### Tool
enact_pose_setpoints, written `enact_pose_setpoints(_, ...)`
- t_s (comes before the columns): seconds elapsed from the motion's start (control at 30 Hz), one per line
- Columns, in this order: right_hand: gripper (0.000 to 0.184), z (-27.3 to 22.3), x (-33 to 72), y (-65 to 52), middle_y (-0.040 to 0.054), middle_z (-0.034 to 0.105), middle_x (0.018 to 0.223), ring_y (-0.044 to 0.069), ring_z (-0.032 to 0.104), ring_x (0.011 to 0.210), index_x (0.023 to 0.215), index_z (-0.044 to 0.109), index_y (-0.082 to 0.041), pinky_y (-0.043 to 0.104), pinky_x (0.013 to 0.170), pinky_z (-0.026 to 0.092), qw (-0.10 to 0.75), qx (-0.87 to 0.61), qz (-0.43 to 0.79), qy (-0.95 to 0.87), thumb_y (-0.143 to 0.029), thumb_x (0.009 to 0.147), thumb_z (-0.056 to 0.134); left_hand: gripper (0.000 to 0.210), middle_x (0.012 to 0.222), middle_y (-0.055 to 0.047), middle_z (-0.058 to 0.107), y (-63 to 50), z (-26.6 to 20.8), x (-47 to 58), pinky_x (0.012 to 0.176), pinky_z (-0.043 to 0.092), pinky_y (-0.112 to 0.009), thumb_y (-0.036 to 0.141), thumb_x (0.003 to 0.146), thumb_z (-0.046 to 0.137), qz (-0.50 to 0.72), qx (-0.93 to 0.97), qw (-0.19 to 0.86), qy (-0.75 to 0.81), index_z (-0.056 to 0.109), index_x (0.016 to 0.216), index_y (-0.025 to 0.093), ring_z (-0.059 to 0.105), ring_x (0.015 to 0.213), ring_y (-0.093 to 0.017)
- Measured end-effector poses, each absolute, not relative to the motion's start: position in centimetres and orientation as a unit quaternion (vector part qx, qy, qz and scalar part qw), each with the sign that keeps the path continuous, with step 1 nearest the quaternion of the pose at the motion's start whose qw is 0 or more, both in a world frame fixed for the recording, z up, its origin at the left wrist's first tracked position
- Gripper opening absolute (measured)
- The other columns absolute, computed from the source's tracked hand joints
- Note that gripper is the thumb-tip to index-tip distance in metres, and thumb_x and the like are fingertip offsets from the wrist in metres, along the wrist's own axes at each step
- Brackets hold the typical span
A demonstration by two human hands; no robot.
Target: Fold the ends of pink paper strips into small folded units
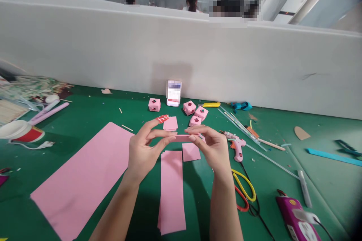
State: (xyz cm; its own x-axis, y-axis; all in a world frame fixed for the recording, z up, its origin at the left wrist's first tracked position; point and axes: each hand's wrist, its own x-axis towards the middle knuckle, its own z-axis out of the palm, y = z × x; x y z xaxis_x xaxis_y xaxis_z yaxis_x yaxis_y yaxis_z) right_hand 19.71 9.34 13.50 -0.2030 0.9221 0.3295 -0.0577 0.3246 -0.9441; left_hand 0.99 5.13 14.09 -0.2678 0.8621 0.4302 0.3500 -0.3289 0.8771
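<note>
Between my two hands I hold a small piece of pink paper (183,138), seen nearly edge-on above the green table. My left hand (149,141) pinches its left end with thumb and fingers; a red strip wraps one fingertip. At the other end, my right hand (210,143) grips it the same way. Just below lie a pink paper square (191,152) and a stack of long pink strips (172,192). More pink squares (170,123) lie behind my fingers. Several folded pink paper cubes with dark openings, including one cube (154,104), stand farther back.
A large pink sheet (87,177) covers the left side, near a paper cup (22,131). To the right are a pink glue gun (238,148), scissors (244,186), a yellow cutter (210,104) and a purple power strip (295,214). A phone (173,93) leans on the white partition (113,45).
</note>
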Motion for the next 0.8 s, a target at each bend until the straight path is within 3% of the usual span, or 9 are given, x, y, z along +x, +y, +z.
enact_pose_setpoints(0.1,0.014,13.60,19.64,9.33,0.0012,0.078,0.101,0.020,0.070,0.101,0.099,0.078,-0.029,0.033,0.091,0.053,0.492,-0.351,0.475,-0.639,-0.026,0.085,0.080,0.043,0.084,0.005,0.082,5.07,14.07,1.06,0.088,0.060,-0.033,0.026,0.084,0.080,0.583,0.579,0.216,0.527,0.062,0.123,0.027,0.080,0.085,-0.020)
enact_pose_setpoints(0.4,0.004,13.62,19.29,9.31,0.0014,0.078,0.089,0.020,0.070,0.091,0.089,0.079,-0.028,0.032,0.085,0.054,0.504,-0.339,0.461,-0.647,-0.024,0.086,0.078,0.053,0.092,0.003,0.082,5.12,14.01,1.09,0.087,0.061,-0.028,0.024,0.083,0.081,0.566,0.582,0.279,0.513,0.056,0.129,0.026,0.078,0.092,-0.019)
enact_pose_setpoints(0.8,0.004,13.87,19.19,9.10,0.0021,0.077,0.090,0.020,0.071,0.090,0.090,0.079,-0.026,0.032,0.084,0.055,0.498,-0.350,0.461,-0.646,-0.025,0.086,0.078,0.039,0.091,0.001,0.083,5.10,14.29,1.09,0.085,0.064,-0.032,0.026,0.086,0.077,0.562,0.566,0.300,0.523,0.063,0.122,0.025,0.079,0.090,-0.021)
